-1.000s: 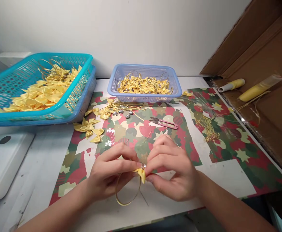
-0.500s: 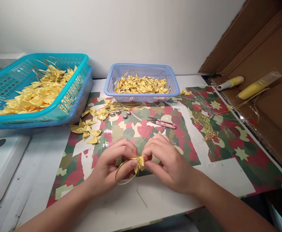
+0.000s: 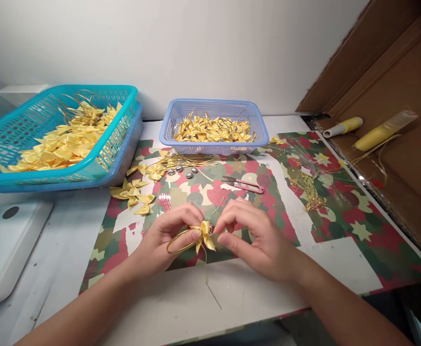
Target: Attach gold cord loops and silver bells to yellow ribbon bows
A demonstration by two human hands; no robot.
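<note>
My left hand (image 3: pixel 176 235) pinches a yellow satin bow (image 3: pixel 205 234) between thumb and fingers. A gold cord loop (image 3: pixel 170 248) extends from the bow across my left thumb. Just behind the bow's right side, a small shiny bell (image 3: pixel 211 228) partly shows. My right hand (image 3: pixel 252 235) is close to the right of the bow, its thumb and forefinger slightly apart with nothing visible between them. A thread trails down from the bow towards a thin needle (image 3: pixel 214 296) over the white board. Loose yellow bows (image 3: pixel 131 192) lie to the left.
A turquoise basket (image 3: pixel 88 168) of bows stands at left, stacked on a blue one. Behind, a blue basket (image 3: pixel 214 149) holds finished-looking bows. Thread snips (image 3: pixel 244 184), several silver bells (image 3: pixel 189 175) and gold cords (image 3: pixel 196 160) lie between. Cardboard (image 3: pixel 383 62) borders the right.
My right fingers have come off the bow and moved slightly right. The bow has turned in my left hand, showing its tails and a bell. The view has shifted a little.
</note>
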